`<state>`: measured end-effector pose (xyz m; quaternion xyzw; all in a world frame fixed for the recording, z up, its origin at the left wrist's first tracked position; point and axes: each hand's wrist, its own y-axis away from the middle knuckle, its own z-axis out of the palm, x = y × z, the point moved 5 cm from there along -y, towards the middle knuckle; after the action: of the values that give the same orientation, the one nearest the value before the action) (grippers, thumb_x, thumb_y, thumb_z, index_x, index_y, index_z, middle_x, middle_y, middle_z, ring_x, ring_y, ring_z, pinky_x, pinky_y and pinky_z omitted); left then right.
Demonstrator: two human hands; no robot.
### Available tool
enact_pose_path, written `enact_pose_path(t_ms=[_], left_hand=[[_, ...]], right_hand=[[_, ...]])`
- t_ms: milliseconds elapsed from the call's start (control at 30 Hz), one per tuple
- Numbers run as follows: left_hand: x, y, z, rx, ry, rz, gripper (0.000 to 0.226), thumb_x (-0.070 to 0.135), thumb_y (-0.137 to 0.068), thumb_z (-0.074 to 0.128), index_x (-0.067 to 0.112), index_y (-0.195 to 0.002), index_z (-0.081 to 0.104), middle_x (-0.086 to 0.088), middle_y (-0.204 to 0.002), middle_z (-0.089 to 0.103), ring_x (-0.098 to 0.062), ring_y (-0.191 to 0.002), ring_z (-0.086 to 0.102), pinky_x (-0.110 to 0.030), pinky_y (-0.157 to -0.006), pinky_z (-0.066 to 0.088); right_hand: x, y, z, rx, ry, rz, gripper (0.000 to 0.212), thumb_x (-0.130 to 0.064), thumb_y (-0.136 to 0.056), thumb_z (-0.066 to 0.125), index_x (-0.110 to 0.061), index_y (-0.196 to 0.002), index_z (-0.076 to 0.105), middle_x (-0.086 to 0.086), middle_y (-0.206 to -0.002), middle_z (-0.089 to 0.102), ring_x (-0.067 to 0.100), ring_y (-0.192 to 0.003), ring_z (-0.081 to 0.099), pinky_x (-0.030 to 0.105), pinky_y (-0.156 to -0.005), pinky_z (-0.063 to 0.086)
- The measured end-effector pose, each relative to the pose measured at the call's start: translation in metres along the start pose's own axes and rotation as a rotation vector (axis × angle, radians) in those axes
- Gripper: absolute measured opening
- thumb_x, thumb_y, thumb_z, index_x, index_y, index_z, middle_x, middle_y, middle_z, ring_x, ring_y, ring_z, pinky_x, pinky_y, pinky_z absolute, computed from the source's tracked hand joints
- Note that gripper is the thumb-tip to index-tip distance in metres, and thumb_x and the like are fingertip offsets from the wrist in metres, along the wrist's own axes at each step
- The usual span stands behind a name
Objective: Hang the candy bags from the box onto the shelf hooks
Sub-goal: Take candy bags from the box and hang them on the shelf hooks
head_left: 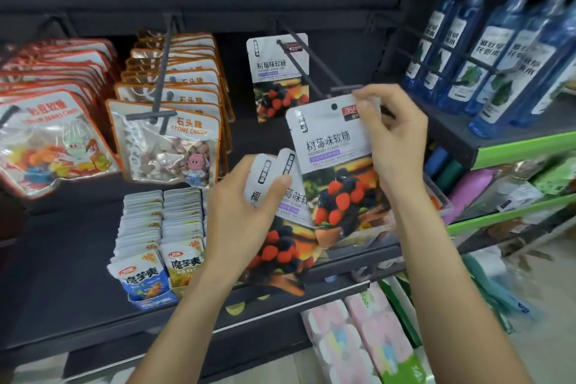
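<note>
The right hand [389,134] pinches the top right corner of a raspberry candy bag [338,165], holding its punched hole just below the tip of the shelf hook [307,68]. One matching bag [279,75] hangs at the back of that hook. The left hand [243,212] grips a fanned stack of bags [280,227] in front of the shelf [78,274]

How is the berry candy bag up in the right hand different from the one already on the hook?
The bag in the right hand is pinched at its top corner, tilted, its hole still off the hook. The hanging bag is threaded on that hook, straighter and farther back. Both are the same white raspberry gummy bag.
</note>
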<state>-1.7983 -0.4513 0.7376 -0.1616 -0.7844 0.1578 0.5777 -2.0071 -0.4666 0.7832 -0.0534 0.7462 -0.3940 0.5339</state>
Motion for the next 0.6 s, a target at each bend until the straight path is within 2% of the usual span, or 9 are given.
enact_pose_path(t_ms=[100, 200, 400, 500, 600], left_hand=[[0.001, 0.002, -0.002, -0.043, -0.081, 0.030, 0.021, 0.034, -0.087, 0.066, 0.041, -0.104, 0.057, 0.023, -0.094, 0.063, -0.010, -0.077, 0.062, -0.030, -0.063, 0.050], [-0.003, 0.004, 0.002, -0.148, -0.143, 0.022, 0.024, 0.034, -0.087, 0.067, 0.043, -0.107, 0.056, 0.021, -0.089, 0.067, -0.005, -0.079, 0.064, -0.039, -0.062, 0.052], [-0.005, 0.007, 0.007, -0.187, -0.097, -0.019, 0.025, 0.025, -0.087, 0.067, 0.040, -0.104, 0.058, 0.021, -0.090, 0.067, 0.000, -0.087, 0.064, -0.034, -0.065, 0.053], [-0.005, 0.005, 0.005, -0.172, -0.040, -0.021, 0.025, 0.021, -0.088, 0.067, 0.038, -0.104, 0.058, 0.024, -0.097, 0.065, 0.003, -0.089, 0.065, -0.029, -0.062, 0.054], [-0.006, 0.003, 0.002, -0.135, -0.027, -0.011, 0.025, 0.021, -0.089, 0.066, 0.040, -0.104, 0.058, 0.026, -0.099, 0.065, 0.005, -0.090, 0.064, -0.024, -0.058, 0.053]], right_hand=[[0.004, -0.014, 0.009, -0.064, 0.032, 0.013, 0.020, -0.009, -0.092, 0.056, -0.026, -0.097, 0.068, -0.011, -0.094, 0.069, 0.008, -0.090, 0.064, 0.026, -0.080, 0.049], [-0.002, -0.024, 0.013, -0.119, 0.089, -0.026, 0.026, -0.006, -0.089, 0.053, -0.023, -0.100, 0.068, -0.004, -0.099, 0.069, 0.000, -0.086, 0.061, 0.017, -0.078, 0.045], [-0.009, -0.040, 0.007, -0.288, 0.151, -0.014, 0.030, -0.005, -0.091, 0.057, -0.032, -0.094, 0.069, -0.011, -0.094, 0.071, 0.006, -0.089, 0.068, 0.018, -0.074, 0.048], [-0.008, -0.043, 0.007, -0.272, 0.205, -0.052, 0.024, -0.007, -0.091, 0.059, -0.028, -0.096, 0.070, -0.010, -0.097, 0.069, 0.004, -0.094, 0.066, 0.021, -0.080, 0.050], [-0.001, -0.044, 0.017, -0.209, 0.228, -0.107, 0.018, -0.007, -0.090, 0.059, -0.017, -0.099, 0.072, -0.011, -0.093, 0.065, -0.004, -0.089, 0.060, 0.011, -0.079, 0.045]])
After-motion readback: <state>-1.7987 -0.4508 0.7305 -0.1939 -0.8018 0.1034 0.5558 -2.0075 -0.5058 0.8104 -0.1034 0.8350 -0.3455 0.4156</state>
